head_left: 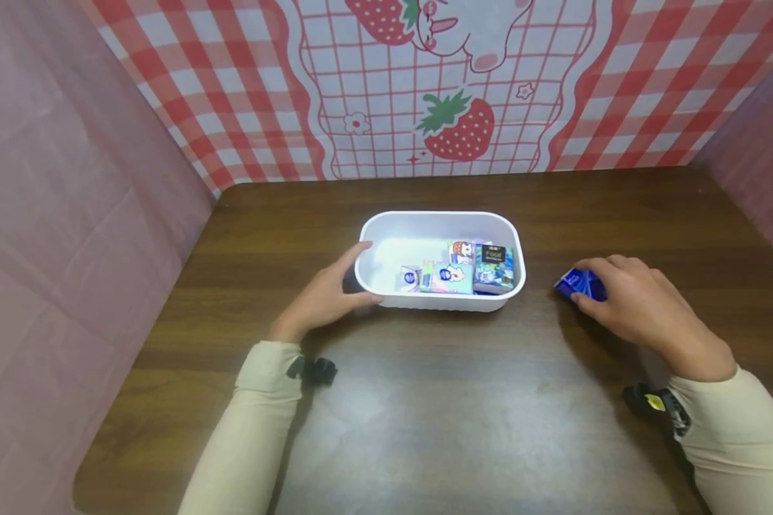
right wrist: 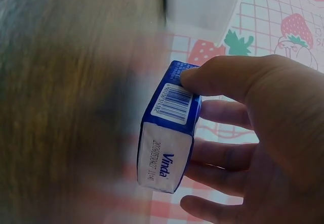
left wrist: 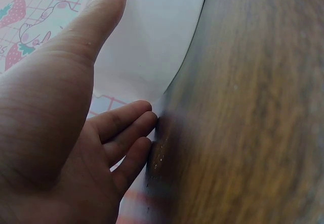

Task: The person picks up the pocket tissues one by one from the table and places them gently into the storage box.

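Observation:
A white plastic basin [head_left: 438,302] stands on the table with several small tissue packs [head_left: 447,277] lying toward its right side. My left hand [head_left: 325,295] is at the basin's left end, thumb and fingers spread, the thumb touching the near rim. In the left wrist view the left hand [left wrist: 76,128] has its fingers extended beside the basin's wall [left wrist: 147,37]. To the right of the basin, my right hand [head_left: 638,300] pinches a blue tissue pack [head_left: 586,285] between thumb and fingers. The right wrist view shows this pack's barcode and white end close up.
The brown wooden table [head_left: 425,408] ends at a red-and-white checked backdrop [head_left: 232,93] with strawberries. Pink cloth [head_left: 58,250] hangs along the left side and also at the right. A dark strapped device [head_left: 315,370] sits at each wrist.

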Tool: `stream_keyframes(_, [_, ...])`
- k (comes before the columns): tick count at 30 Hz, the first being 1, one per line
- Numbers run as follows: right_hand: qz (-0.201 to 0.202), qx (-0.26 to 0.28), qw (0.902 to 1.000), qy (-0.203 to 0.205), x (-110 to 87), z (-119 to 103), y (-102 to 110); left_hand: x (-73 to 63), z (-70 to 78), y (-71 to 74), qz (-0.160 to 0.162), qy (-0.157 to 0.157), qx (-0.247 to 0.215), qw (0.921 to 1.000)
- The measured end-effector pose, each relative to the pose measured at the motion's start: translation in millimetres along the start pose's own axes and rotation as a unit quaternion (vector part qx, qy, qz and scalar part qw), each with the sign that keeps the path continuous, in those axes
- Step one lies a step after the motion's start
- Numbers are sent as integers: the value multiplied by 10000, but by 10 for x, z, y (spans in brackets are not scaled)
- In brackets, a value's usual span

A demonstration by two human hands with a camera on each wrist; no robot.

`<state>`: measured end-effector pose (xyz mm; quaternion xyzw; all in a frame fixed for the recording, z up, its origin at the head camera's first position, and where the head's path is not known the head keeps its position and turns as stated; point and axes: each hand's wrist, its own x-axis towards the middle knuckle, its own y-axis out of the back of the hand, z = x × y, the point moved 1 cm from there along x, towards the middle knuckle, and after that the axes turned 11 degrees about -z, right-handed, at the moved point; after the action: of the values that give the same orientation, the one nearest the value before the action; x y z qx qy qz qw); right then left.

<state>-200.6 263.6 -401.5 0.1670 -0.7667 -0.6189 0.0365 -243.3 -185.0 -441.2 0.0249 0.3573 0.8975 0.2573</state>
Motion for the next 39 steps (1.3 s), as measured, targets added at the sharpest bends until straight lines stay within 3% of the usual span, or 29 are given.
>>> stream_keyframes(7, [105,-7,9999,14,15,-13,0,-11,12,4,-6,30,-14,10000])
stream_keyframes(13, [434,20,9990,71,23,-33,15,-4,17,2,-22,12,-24,10000])
stream_keyframes(21, [614,354,9975,54,30,-77,72,-6,8,5,-29,-27,-42,10000])
stream_keyframes(39, [1079,625,9915,385,255,-379,229,2,-13,10,-41,-67,30,10000])
